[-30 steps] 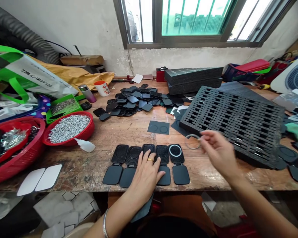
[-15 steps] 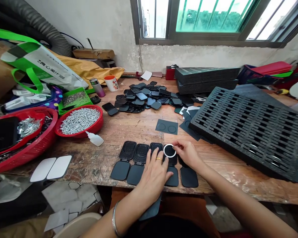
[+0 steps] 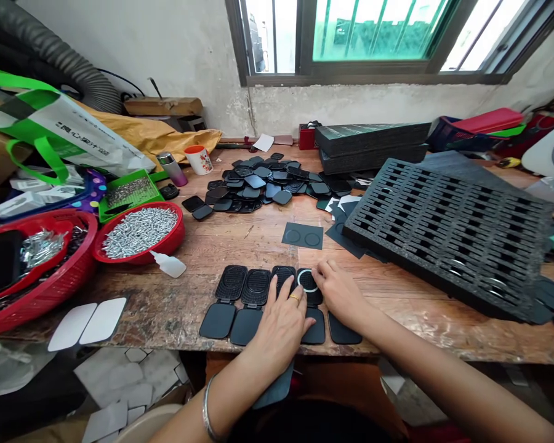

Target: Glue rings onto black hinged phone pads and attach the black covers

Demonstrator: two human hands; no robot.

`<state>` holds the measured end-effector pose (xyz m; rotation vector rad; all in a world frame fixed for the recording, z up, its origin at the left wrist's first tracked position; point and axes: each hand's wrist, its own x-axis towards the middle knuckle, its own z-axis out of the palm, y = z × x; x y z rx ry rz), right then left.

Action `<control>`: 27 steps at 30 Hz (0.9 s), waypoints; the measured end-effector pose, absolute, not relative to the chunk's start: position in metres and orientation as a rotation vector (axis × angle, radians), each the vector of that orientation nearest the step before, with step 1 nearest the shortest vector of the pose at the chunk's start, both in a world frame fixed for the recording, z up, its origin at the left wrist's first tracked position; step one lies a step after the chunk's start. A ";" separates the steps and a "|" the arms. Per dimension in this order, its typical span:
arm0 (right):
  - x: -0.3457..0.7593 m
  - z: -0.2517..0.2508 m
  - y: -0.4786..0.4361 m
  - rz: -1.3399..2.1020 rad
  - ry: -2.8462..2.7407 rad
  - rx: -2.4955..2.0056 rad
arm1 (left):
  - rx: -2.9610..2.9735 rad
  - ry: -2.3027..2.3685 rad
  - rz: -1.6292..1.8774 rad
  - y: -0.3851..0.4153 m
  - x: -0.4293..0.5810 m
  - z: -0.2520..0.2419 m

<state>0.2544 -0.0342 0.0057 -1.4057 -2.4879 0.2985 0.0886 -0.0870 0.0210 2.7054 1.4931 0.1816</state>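
A row of black hinged plastic cases [image 3: 240, 301] lies open near the table's front edge. My left hand [image 3: 281, 323] rests flat on the middle cases, fingers stretched out, a ring on one finger. My right hand [image 3: 339, 292] lies over the right-hand cases, its fingertips pressing a silver metal ring [image 3: 307, 280] into the fourth case's ribbed half. The rightmost case is mostly hidden under that hand.
A big black slotted tray [image 3: 447, 227] lies at the right, stacked trays [image 3: 369, 147] behind it. A heap of loose black cases [image 3: 263, 187] sits mid-table. Red bowls of metal pins [image 3: 138, 231] and a small glue bottle [image 3: 168, 264] stand at the left.
My right hand carried a silver ring from beside the slotted tray to the fourth case and set it down there. My left hand stayed on the cases.
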 end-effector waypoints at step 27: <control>0.261 0.022 -0.098 -0.055 -2.551 -1.041 | 2.473 1.780 0.537 -0.083 0.039 0.013</control>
